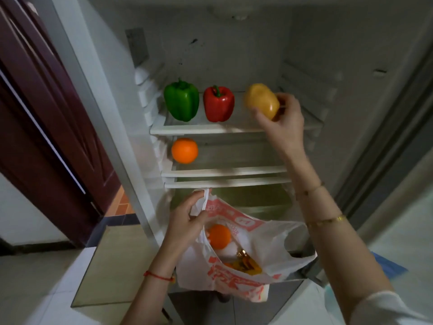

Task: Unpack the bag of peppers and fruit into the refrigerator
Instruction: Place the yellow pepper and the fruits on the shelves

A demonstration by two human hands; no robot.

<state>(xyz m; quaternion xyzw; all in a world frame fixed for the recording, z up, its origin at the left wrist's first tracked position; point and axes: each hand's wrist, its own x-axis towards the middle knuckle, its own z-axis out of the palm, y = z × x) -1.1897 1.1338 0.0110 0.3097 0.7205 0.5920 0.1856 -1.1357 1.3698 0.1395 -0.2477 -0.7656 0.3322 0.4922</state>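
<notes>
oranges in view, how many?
2. One orange sits on the fridge's second shelf, left side. Another orange is inside the plastic bag; more may be hidden there.

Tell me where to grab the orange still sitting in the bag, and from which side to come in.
Come from above through the bag's open mouth, which the left hand holds up by a handle. Wrap the fingers round the orange's exposed upper half: it is round, with no stem or edge to pinch, and its lower part looks tucked into the plastic. The right hand is busy holding the yellow pepper.
</notes>
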